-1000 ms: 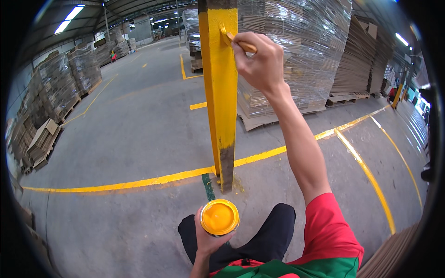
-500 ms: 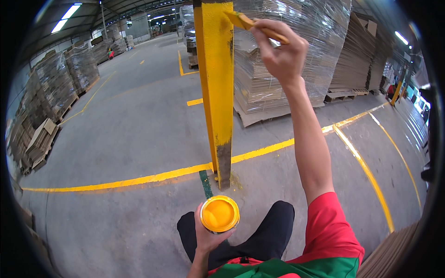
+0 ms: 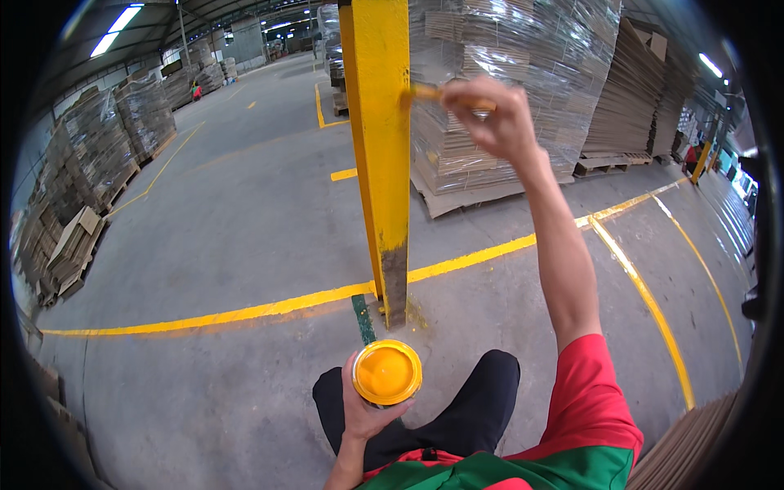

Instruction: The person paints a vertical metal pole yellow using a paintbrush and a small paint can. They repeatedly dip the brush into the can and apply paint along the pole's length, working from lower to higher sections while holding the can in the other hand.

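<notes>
A grey concrete floor (image 3: 245,220), smudged in places, carries everything here. A long yellow line (image 3: 286,305) crosses it, passing by the foot of an upright yellow post (image 3: 384,163). A dark green strip (image 3: 363,317) runs on the concrete next to that foot, with yellow specks (image 3: 418,314) on the other side. To the right, a yellow stripe (image 3: 653,310) branches off the line, and a thinner one (image 3: 698,253) lies beyond. A short yellow bar (image 3: 344,175) marks the floor behind the post. A plastic-wrapped stack (image 3: 506,122) rests on a brown sheet (image 3: 474,202); near it stands a wooden pallet (image 3: 608,165) bearing flat cardboard (image 3: 633,106). More wrapped stacks (image 3: 90,135) line the left.
</notes>
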`<state>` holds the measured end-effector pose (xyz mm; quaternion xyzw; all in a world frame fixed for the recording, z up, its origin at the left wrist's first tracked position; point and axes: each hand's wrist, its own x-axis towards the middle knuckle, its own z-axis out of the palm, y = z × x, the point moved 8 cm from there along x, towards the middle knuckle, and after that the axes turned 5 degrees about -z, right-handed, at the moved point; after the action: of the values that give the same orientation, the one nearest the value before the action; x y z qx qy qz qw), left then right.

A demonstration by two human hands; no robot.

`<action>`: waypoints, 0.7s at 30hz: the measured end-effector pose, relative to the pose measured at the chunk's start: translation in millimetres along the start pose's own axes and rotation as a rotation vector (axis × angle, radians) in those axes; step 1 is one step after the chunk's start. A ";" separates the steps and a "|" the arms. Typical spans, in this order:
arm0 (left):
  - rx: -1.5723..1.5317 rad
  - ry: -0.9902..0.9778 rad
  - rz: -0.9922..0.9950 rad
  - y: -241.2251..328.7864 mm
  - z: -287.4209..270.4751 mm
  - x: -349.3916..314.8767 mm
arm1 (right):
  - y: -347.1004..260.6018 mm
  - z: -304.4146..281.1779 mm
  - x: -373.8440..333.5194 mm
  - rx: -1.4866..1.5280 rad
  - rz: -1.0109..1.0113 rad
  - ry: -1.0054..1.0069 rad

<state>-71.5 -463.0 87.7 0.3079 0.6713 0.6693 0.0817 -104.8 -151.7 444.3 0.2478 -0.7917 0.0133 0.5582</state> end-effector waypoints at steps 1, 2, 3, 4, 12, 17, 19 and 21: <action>0.033 0.011 -0.007 0.0 -0.9 -0.8 | 2.0 -10.0 11.5 -0.059 -0.054 0.054; 0.066 0.022 -0.013 0.0 -1.9 -0.7 | 4.5 -19.4 21.4 -0.095 -0.098 0.111; 0.070 0.024 -0.008 0.6 -1.8 -0.6 | 6.7 -27.2 29.7 -0.134 -0.139 0.175; 0.074 0.026 -0.002 1.1 -1.5 -0.1 | 9.3 -29.8 33.7 -0.181 -0.137 0.213; -0.047 0.012 0.001 -2.9 -3.1 0.5 | -32.4 24.7 -48.3 0.045 -0.081 0.036; -0.072 -0.014 -0.013 -7.0 -6.8 -1.9 | -17.4 15.7 -36.1 0.076 -0.031 -0.055; -0.002 0.012 -0.009 -7.2 -9.7 -2.2 | -4.1 -3.1 -6.4 -0.039 -0.089 0.069; 0.041 0.020 -0.003 -6.6 -11.9 -2.7 | 1.2 -14.4 16.3 -0.138 -0.155 0.153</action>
<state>-77.5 -474.0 81.7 0.3019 0.6862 0.6581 0.0696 -96.7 -152.5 464.6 0.2674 -0.7244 -0.0654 0.6321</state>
